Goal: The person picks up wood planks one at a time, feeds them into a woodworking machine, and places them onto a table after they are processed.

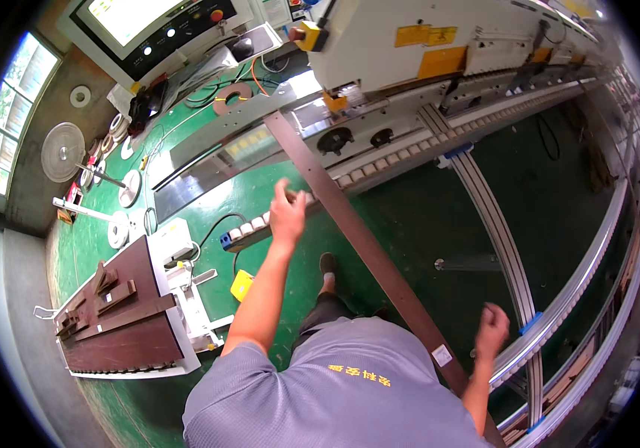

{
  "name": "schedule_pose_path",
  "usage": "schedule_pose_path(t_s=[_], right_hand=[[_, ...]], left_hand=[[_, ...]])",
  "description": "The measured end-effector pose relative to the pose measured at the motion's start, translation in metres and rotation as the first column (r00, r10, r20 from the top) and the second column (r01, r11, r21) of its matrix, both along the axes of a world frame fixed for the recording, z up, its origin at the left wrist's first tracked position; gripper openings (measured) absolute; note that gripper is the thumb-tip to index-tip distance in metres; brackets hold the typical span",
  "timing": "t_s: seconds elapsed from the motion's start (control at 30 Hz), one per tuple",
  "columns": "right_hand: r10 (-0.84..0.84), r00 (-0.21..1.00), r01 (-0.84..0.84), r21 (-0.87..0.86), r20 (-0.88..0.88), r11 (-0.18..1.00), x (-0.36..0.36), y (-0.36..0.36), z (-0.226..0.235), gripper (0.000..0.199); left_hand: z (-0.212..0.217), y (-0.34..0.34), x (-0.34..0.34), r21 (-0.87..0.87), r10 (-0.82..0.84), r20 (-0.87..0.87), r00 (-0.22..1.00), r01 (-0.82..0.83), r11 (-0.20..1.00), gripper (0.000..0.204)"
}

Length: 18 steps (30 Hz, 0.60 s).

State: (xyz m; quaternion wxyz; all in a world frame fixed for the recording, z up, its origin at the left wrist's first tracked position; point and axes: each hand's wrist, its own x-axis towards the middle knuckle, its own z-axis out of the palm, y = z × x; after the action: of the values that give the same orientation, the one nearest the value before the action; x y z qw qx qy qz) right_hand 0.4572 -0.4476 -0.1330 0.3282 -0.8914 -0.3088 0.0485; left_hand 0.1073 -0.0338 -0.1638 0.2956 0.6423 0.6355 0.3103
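Note:
A long, narrow brown board (357, 231) slants from the machine's bed down past my right side, with a white label near its close end. Its far part lies across the machine's roller track (391, 159). Just left of the board is my left hand (288, 215), fingers bent and apart, with nothing visible in them. It looks separate from the board. My right hand (492, 330) hangs to the right of the board, near a curved metal rail (551, 328). Motion blurs its curled fingers, and I cannot make out whether they hold anything.
A large white machine (379, 45) stands ahead, with a control panel (163, 37) at the upper left. On the left, a low table (193, 366) carries brown boards and offcuts (114, 297). A metal crossbar (495, 216) spans the right side. Tape rolls and cables lie about the green floor.

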Motion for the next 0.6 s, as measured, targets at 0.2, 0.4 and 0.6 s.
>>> schedule_pose_path(t_s=[0.2,0.4,0.6], right_hand=[[0.735,0.676,-0.737,-0.076,-0.054,0.672,-0.129,0.276,-0.005,0.071],[0.706,0.707,-0.667,-0.376,-0.046,0.643,-0.138,0.327,-0.023,0.088],[0.679,0.734,-0.643,-0.328,-0.008,0.692,-0.131,0.336,-0.028,0.086]], left_hand=[[-0.092,0.128,0.024,-0.081,-0.012,0.572,0.820,0.072,0.994,0.096],[-0.079,0.141,0.070,-0.140,0.000,0.807,0.591,0.190,0.972,0.096],[-0.072,0.152,0.088,-0.205,0.018,0.804,0.595,0.249,0.947,0.092]])
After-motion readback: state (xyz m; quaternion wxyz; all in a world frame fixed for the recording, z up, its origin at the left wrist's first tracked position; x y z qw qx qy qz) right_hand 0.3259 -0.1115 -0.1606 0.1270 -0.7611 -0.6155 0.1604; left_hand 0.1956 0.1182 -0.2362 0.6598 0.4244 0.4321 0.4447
